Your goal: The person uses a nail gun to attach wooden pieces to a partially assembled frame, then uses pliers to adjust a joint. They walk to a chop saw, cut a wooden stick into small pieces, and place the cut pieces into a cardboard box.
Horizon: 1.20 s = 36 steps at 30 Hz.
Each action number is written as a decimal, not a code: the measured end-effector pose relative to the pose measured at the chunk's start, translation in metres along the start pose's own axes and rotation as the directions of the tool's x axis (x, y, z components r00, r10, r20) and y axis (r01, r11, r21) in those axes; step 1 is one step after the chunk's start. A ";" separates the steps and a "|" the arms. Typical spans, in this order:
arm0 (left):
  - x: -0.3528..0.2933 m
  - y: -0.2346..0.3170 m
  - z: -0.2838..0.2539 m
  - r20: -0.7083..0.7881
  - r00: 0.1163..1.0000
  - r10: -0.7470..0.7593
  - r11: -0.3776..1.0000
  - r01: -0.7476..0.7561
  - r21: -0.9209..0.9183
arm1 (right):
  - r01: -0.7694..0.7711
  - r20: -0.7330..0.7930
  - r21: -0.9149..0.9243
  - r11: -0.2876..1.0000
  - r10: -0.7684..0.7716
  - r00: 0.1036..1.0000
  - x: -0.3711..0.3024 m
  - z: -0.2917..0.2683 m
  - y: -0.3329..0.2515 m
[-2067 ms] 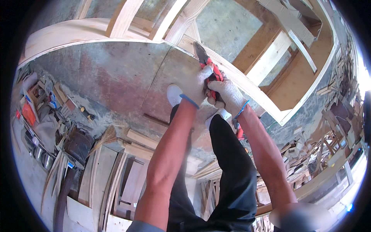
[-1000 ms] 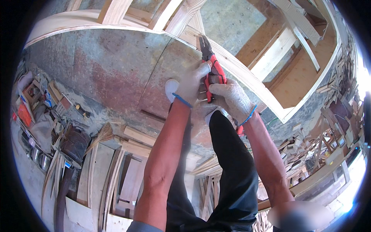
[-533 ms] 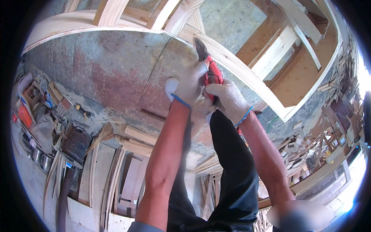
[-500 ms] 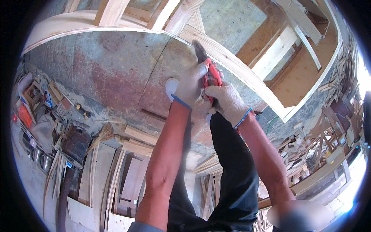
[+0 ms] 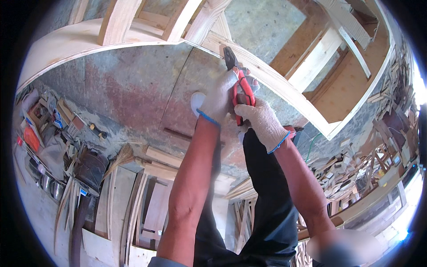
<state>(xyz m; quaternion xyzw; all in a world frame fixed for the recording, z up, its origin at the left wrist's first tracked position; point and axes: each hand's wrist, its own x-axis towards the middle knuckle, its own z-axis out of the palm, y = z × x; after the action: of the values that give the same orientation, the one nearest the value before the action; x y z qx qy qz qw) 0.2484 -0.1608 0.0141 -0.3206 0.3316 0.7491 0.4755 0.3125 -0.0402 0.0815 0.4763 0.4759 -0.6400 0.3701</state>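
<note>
Red-handled pliers point(image 5: 243, 89) with dark jaws are held between my two gloved hands, their jaws pointing up and away beside the edge of a wooden frame point(image 5: 284, 95). My right hand point(image 5: 265, 124), in a white knit glove with a blue cuff, is closed around the handles, thumb along them. My left hand point(image 5: 219, 99), gloved the same way and blurred, is closed against the pliers just below the jaws; its fingers are partly hidden. Whether the jaws touch the frame I cannot tell.
A curved wooden panel point(image 5: 66, 55) with upright struts runs across the far left. Scrap wood point(image 5: 351, 171) is heaped at the right. Planks point(image 5: 155, 204), a straw broom point(image 5: 120, 158) and a dark bucket point(image 5: 91, 167) stand at the near left. A red-and-black object point(image 5: 293, 132) lies behind my right wrist.
The curved panel at the left sits lower and nearer in view. My right hand has shifted slightly down along the pliers' handles, and the jaws show more sharply. My left hand stays in nearly the same place.
</note>
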 end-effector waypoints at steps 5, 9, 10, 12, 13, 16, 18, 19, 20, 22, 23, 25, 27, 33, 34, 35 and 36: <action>0.002 0.005 -0.001 0.003 1.000 -0.024 0.997 0.023 0.071 | 0.011 0.053 0.230 0.973 -0.024 0.998 0.001 0.001 0.002; 0.006 0.007 -0.002 0.011 1.000 -0.005 0.998 0.004 0.066 | 0.006 0.088 0.251 0.968 -0.029 0.996 0.005 -0.001 -0.003; 0.006 0.009 -0.001 0.003 1.000 -0.013 0.998 0.013 0.065 | 0.006 0.092 0.243 0.970 -0.029 0.995 0.006 -0.002 -0.004; 0.005 0.011 0.002 -0.015 0.999 -0.031 0.998 0.032 0.063 | 0.004 0.079 0.237 0.972 -0.024 0.997 0.009 -0.002 -0.003; 0.007 0.010 0.000 0.011 1.000 -0.018 0.999 0.017 0.043 | 0.004 0.074 0.232 0.973 -0.022 0.997 0.010 -0.001 -0.003; 0.013 0.007 -0.006 0.081 0.997 0.015 1.000 -0.014 -0.005 | 0.025 0.037 0.100 0.995 -0.028 0.999 0.013 -0.003 -0.004; 0.014 0.006 -0.008 0.121 0.992 0.024 1.000 -0.022 -0.017 | 0.004 0.030 0.091 0.996 -0.006 1.000 0.011 -0.008 -0.010; 0.013 0.005 -0.005 0.102 0.994 0.026 0.999 -0.022 -0.035 | -0.007 0.025 0.087 0.996 0.005 1.000 0.009 -0.009 -0.014; 0.011 0.003 -0.002 0.083 0.996 0.027 0.998 -0.022 -0.053 | 0.007 0.014 0.146 0.989 -0.009 1.000 0.008 -0.008 -0.015; 0.006 0.000 0.008 0.058 0.998 0.005 0.987 0.004 -0.158 | 0.038 -0.008 0.250 0.968 -0.038 0.999 0.003 -0.002 -0.018; 0.003 0.001 0.016 0.055 0.998 -0.017 0.969 0.030 -0.244 | 0.053 -0.015 0.293 0.954 -0.051 0.999 0.001 0.000 -0.020; 0.003 0.003 0.021 0.048 0.998 -0.048 0.952 0.060 -0.299 | 0.065 -0.003 0.356 0.932 -0.068 0.998 -0.003 0.003 -0.027; 0.007 0.008 0.021 0.035 0.997 -0.063 0.968 0.070 -0.241 | 0.035 0.032 0.424 0.905 -0.054 0.998 -0.006 0.003 -0.036; 0.017 0.016 0.035 -0.084 0.994 -0.074 0.980 0.057 -0.189 | 0.114 0.135 0.350 0.930 -0.170 0.976 0.025 -0.020 -0.008; 0.018 0.012 0.030 -0.031 0.999 -0.045 0.979 0.038 -0.202 | 0.311 0.129 0.097 0.945 -0.322 0.938 0.037 -0.022 0.016; 0.015 0.004 0.022 0.011 1.000 -0.014 0.976 0.016 -0.217 | 0.478 0.171 -0.158 0.864 -0.453 0.875 0.047 -0.024 0.039; 0.012 -0.004 0.012 0.050 0.999 0.020 0.972 -0.008 -0.236 | 0.507 0.174 -0.245 0.827 -0.477 0.862 0.047 -0.024 0.044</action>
<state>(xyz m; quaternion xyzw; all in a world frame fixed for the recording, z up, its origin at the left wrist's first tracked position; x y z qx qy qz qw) 0.2459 -0.1435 0.0105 -0.3530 0.2300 0.7945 0.4373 0.3465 -0.0305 0.0226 0.2453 0.6486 -0.6634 0.2812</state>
